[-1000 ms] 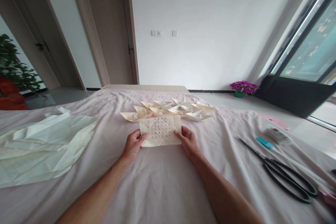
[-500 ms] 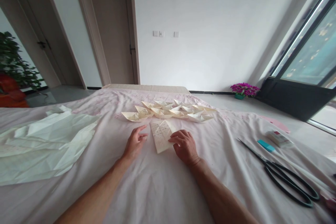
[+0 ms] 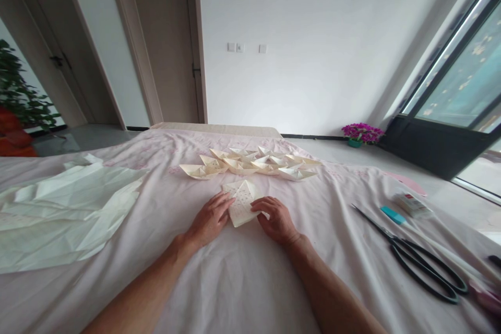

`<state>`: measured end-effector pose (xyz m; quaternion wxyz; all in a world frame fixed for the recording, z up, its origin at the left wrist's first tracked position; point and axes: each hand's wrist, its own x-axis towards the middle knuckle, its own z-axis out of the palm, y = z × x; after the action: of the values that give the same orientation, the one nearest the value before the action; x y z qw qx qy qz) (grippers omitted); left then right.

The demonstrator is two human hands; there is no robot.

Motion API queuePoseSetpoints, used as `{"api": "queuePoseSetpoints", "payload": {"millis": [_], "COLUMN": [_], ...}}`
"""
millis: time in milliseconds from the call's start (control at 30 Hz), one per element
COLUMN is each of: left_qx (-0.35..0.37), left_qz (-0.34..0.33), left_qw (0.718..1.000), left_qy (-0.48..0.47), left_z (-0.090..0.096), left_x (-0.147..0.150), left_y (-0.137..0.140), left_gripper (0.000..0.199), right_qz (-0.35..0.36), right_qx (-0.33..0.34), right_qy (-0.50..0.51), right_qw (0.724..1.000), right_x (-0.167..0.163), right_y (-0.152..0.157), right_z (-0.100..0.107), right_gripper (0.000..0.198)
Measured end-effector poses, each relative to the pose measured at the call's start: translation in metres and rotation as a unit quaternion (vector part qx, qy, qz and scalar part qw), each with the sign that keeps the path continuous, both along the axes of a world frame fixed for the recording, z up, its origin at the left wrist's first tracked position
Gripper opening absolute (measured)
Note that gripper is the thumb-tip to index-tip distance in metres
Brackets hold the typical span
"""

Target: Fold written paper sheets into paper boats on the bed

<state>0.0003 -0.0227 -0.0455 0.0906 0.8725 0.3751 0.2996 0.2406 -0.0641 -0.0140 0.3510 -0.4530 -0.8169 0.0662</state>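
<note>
A folded sheet of patterned cream paper lies on the pink-white cloth in front of me, a corner pointing toward me. At its left edge, my left hand has its fingers curled over the paper. My right hand pinches the right edge between thumb and fingers. Both thumbs are partly hidden. Just beyond the sheet, several folded paper boats stand in close rows.
Large crumpled pale sheets spread across the left side. Black-handled scissors lie at the right, beside a blue piece and a small white box. The cloth has folds and wrinkles.
My left hand has moved right from beside the paper onto its left edge, and its fingers have closed there. My right hand stays at the right edge. The view has shifted slightly.
</note>
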Motion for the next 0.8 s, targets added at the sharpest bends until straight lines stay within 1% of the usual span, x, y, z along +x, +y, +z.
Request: {"api": "queuePoseSetpoints", "payload": {"millis": [67,167,300,400,467,533,667,733,800], "left_qx": [0.005,0.005,0.007,-0.008,-0.032,-0.064,-0.116,-0.136,-0.157], "left_qz": [-0.012,-0.024,-0.018,-0.015,0.004,0.029,0.075,0.093,0.105], "left_qw": [1.000,0.998,0.999,1.000,0.999,0.995,0.980,0.972,0.964], "left_qy": [0.025,0.055,0.049,0.012,-0.028,-0.075,-0.143,-0.167,-0.185], "left_z": [0.002,0.006,0.011,0.013,0.012,0.011,0.006,0.005,0.006], "left_x": [0.001,0.001,0.004,0.005,0.004,0.002,-0.001,0.001,0.004], "left_y": [-0.002,-0.007,-0.012,-0.013,-0.010,-0.006,0.003,0.006,0.009], "left_gripper": [0.048,0.042,0.045,0.040,0.031,0.023,0.028,0.029,0.025], "right_qz": [0.002,-0.008,-0.002,0.003,-0.014,-0.043,-0.100,-0.134,-0.155], "right_qx": [-0.007,-0.013,-0.007,-0.022,-0.042,-0.071,-0.139,-0.143,-0.136], "right_qy": [-0.004,-0.035,-0.056,-0.036,-0.004,0.048,0.151,0.159,0.134], "right_qw": [1.000,0.999,0.998,0.999,0.999,0.995,0.974,0.968,0.969], "right_x": [0.001,0.001,-0.002,-0.003,-0.002,0.001,0.005,0.004,0.002], "right_y": [0.000,0.002,0.002,0.001,0.003,0.008,0.022,0.026,0.027], "right_z": [0.000,-0.002,-0.003,-0.002,-0.002,-0.004,-0.010,-0.012,-0.012], "right_gripper": [0.037,0.041,0.045,0.042,0.039,0.035,0.032,0.029,0.024]}}
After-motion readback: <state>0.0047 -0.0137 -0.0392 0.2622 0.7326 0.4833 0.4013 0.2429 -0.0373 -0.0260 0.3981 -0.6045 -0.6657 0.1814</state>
